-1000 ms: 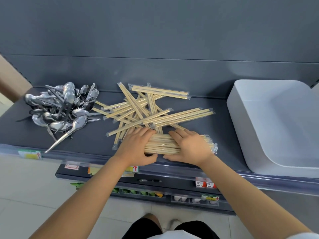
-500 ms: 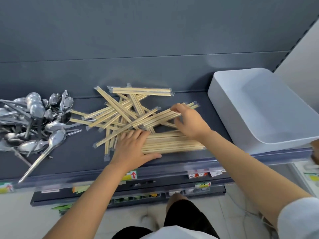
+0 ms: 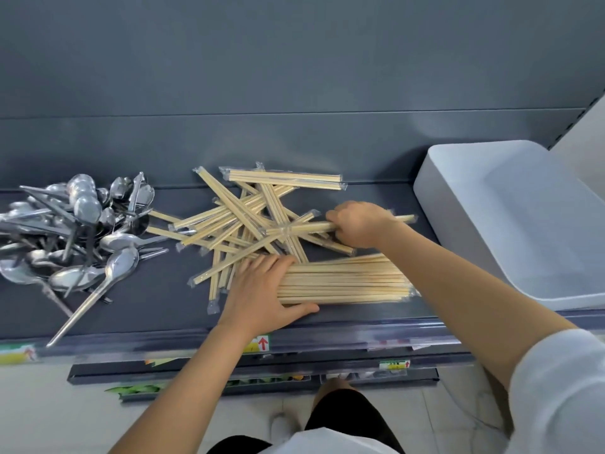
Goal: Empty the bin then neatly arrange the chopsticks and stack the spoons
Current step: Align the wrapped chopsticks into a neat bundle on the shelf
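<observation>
Grey shelf (image 3: 147,306). Heaped at left: spoons (image 3: 82,231). Crisscrossed at middle: loose chopsticks (image 3: 235,217). Left grip (image 3: 258,290) flat, fingers straight, pressing end of neat bundle (image 3: 343,283) near front edge. Right grip (image 3: 360,224) clamped on wrapped pair (image 3: 301,227) above pile. At right: white bin (image 3: 507,224).

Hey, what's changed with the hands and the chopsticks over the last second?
The right hand left the neat bundle of chopsticks, reached back to the loose pile and now grips wrapped chopsticks there. The left hand stays flat on the bundle's left end. The spoons and the white bin have not moved.
</observation>
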